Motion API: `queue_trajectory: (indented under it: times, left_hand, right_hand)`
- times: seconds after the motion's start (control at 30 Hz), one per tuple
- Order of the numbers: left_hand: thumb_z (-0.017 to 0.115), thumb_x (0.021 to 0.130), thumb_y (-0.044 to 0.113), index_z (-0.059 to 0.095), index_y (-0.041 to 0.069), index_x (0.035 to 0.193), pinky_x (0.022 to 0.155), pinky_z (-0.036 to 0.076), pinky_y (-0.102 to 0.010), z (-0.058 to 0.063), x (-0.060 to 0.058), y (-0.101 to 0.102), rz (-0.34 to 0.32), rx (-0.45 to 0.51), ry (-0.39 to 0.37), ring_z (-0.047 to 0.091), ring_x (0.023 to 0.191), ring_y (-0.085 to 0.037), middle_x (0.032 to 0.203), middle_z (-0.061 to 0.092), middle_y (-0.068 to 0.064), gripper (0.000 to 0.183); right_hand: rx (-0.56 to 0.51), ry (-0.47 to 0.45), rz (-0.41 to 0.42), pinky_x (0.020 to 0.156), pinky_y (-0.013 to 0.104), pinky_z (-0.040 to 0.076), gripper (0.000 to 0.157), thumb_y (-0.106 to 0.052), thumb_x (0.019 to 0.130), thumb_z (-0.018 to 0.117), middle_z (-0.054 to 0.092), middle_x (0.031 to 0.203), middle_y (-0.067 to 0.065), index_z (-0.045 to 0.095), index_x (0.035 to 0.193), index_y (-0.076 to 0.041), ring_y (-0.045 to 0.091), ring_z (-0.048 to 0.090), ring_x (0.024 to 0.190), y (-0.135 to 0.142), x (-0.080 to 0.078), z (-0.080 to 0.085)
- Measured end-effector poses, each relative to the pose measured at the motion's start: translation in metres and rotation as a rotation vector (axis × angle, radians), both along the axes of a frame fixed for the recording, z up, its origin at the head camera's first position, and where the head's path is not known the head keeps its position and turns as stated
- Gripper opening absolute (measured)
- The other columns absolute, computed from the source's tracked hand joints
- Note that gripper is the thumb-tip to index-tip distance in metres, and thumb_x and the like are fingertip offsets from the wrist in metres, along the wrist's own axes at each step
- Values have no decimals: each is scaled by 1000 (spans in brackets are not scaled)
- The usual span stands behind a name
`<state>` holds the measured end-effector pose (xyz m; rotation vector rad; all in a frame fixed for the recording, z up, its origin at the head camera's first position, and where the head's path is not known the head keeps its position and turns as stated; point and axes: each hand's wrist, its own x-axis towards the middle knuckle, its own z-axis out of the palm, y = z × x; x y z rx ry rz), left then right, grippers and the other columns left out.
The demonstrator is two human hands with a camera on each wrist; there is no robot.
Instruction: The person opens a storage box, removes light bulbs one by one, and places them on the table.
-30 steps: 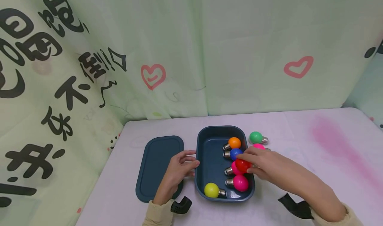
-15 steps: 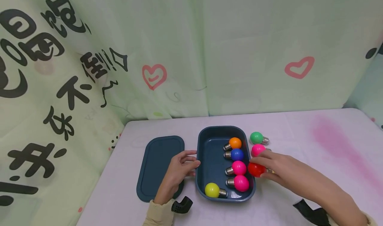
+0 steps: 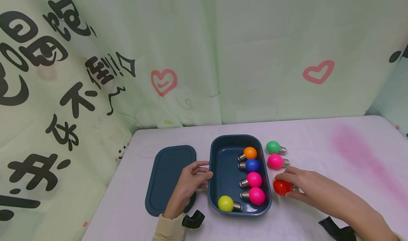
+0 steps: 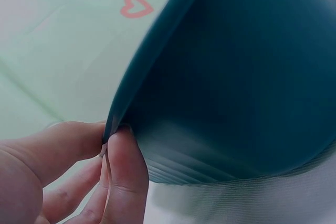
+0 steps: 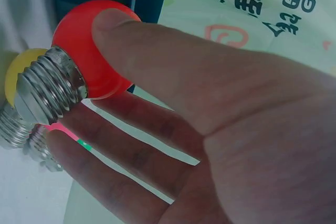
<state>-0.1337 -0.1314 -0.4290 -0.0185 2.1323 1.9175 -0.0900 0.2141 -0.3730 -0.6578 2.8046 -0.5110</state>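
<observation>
Bulbs and tray on a pale table (image 3: 318, 149). The right hand (image 3: 304, 186) is gripping a red bulb (image 3: 282, 188) between thumb and fingertips, just beyond the right edge of the dark blue tray (image 3: 236, 135); whether the bulb is touching the surface cannot be told. The left hand (image 3: 190, 177) is pinching the tray's left edge, thumb against fingers, partly covering a dark blue lid (image 3: 167, 173) lying toward the table's left edge. Inside, an orange bulb (image 3: 250, 152), a blue bulb (image 3: 252, 165) and 2 pink bulbs (image 3: 254, 179) are lining the right edge; a yellow bulb (image 3: 225, 203) is resting by the near edge. Outside the far right corner, a green bulb (image 3: 273, 147) and a single pink bulb (image 3: 275, 161) are lying. On the curtain (image 3: 255, 56), dark characters (image 3: 75, 101) are running sideways down the left; 1 resembles "不", the others being uncertain. 2 red hearts (image 3: 163, 84) are also showing, the left enclosing a smile.
</observation>
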Motion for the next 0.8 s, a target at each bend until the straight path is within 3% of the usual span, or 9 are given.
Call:
queue_trajectory:
  times: [0.27, 0.8]
  left_hand:
    - [76, 88, 17, 61, 6, 132, 66, 59, -27, 0, 1, -1, 0, -7, 3, 65, 73, -13, 101, 67, -8, 48]
    - [76, 88, 16, 61, 5, 132, 67, 59, -28, 1, 1, -1, -6, -7, 4, 65, 72, -12, 98, 67, -7, 48]
  right_hand:
    - [-7, -6, 0, 70, 32, 60, 42, -21, 75, 86, 65, 104, -4, 70, 114, -18, 12, 64, 87, 6, 0, -8]
    - [7, -72, -47, 71, 33, 61, 39, -18, 74, 87, 64, 105, -3, 72, 110, -20, 14, 63, 90, 9, -7, -19]
